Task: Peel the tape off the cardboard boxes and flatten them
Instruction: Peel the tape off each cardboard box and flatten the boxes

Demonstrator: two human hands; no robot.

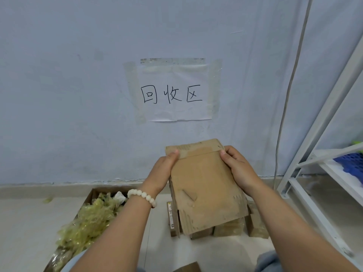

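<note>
A flattened brown cardboard box point(206, 185) is held up in front of me, its broad face toward the camera. A strip of tape point(198, 152) crosses it near the top edge. My left hand point(163, 173) grips the box's upper left edge, thumb pressed on the tape's left end. My right hand point(238, 169) grips the upper right edge, thumb on the front face. Below the held box, a stack of other cardboard boxes point(227, 229) rests on the floor.
An open carton point(92, 195) heaped with crumpled yellowish tape point(88, 222) sits on the floor at the left. A white metal shelf rack point(322, 173) stands at the right. A paper sign point(174, 93) is taped to the wall ahead.
</note>
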